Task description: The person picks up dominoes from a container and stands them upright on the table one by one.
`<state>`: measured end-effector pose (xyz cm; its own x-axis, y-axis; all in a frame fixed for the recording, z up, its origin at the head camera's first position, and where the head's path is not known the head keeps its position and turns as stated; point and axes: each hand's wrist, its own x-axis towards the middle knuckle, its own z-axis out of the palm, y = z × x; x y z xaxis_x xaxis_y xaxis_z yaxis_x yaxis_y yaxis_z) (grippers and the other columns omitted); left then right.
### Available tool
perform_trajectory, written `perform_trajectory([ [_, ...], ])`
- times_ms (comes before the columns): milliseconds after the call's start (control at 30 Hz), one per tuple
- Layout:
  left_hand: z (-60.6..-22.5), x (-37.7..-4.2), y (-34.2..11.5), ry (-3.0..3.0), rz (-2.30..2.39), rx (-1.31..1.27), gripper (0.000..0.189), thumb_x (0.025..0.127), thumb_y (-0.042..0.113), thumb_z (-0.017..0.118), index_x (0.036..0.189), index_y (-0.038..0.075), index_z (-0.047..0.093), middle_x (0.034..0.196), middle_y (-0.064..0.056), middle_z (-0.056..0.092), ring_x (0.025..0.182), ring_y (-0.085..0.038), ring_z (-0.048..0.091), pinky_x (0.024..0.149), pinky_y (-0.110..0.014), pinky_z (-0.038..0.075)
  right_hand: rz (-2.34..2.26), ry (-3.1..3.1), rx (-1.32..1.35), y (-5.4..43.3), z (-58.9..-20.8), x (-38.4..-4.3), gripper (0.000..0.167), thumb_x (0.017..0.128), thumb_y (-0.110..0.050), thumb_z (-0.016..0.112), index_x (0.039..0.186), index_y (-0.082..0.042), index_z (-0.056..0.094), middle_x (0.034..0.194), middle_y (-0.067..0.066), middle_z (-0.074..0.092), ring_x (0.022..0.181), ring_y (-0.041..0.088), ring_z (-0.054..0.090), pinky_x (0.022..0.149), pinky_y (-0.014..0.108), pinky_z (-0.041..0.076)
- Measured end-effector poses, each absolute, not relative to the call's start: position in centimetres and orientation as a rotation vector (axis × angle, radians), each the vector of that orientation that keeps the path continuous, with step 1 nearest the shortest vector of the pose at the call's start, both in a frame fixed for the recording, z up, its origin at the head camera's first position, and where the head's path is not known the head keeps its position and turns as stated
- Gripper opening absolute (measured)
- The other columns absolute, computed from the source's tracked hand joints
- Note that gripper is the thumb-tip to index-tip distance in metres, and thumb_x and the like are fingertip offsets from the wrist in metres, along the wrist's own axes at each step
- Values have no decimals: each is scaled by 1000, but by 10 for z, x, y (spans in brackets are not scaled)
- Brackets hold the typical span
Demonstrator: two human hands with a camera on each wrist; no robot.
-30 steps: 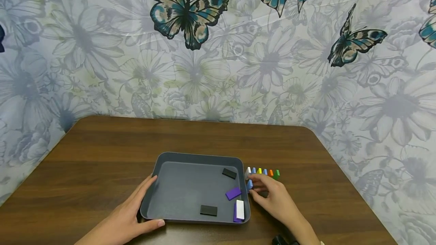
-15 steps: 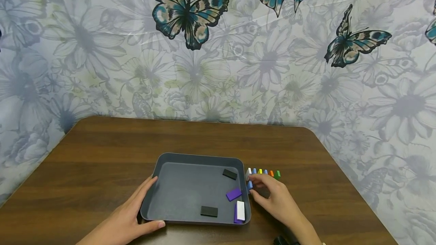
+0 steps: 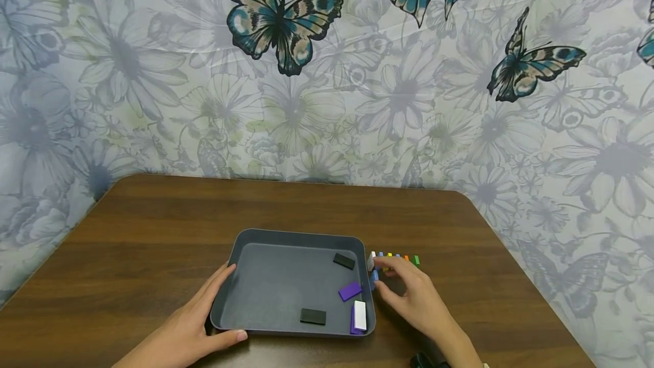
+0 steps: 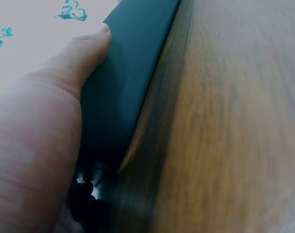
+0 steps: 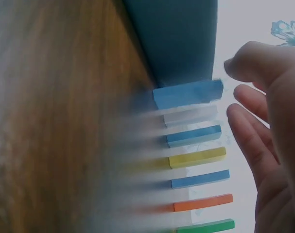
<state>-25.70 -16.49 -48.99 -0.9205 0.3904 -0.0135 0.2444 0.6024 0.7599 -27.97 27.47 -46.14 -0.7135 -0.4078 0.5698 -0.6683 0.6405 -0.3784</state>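
Note:
A dark grey tray [image 3: 286,277] lies on the wooden table. My left hand [image 3: 189,317] holds its near left corner, fingers along the left side and thumb on the front wall. In the left wrist view the thumb [image 4: 91,48] lies against the wall; the other fingers are hidden. My right hand [image 3: 416,300] is beside the tray's right wall, thumb and fingers apart. Near its fingertips stand a blue domino [image 5: 188,93] and a white domino [image 5: 191,116]. In the right wrist view I see nothing between thumb and fingers.
Beyond the white domino, the row continues with blue, yellow [image 5: 198,158], blue, orange [image 5: 203,203] and green [image 5: 205,226] dominoes. Inside the tray lie black dominoes [image 3: 313,316], purple ones [image 3: 349,291] and a white one [image 3: 360,316]. A butterfly-patterned cloth [image 3: 317,118] hangs behind the table.
My right hand's index finger has lifted slightly, and its gap to the thumb is wider. My left hand, the tray and the dominoes appear unmoved.

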Motion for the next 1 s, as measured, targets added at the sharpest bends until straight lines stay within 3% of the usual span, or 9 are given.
perform_trajectory([
  [400, -489, -259, -176, 2675, 1192, 575, 109, 84, 64, 77, 166, 32, 12, 171, -17, 14, 147, -52, 34, 96, -67, 47, 851, -2284, 915, 253, -454, -271, 52, 82, 8, 78, 129, -10, 66, 116, 7, 71, 104, 24, 69, 91, 18, 54],
  [767, -486, -253, -176, 2651, 1215, 575, 110, 85, 62, 77, 167, 28, 12, 172, -17, 12, 147, -54, 32, 95, -68, 47, 796, -2282, 990, 241, -449, -268, 48, 87, -1, 79, 132, -11, 64, 118, 5, 71, 98, 22, 70, 86, 25, 56],
  [1000, -488, -253, -177, 2642, 1215, 568, 110, 85, 62, 77, 167, 29, 11, 172, -18, 12, 148, -55, 30, 96, -70, 46, 809, -2347, 1037, 227, -451, -264, 47, 88, -4, 80, 132, -12, 64, 122, 7, 71, 99, 20, 70, 89, 21, 54],
])
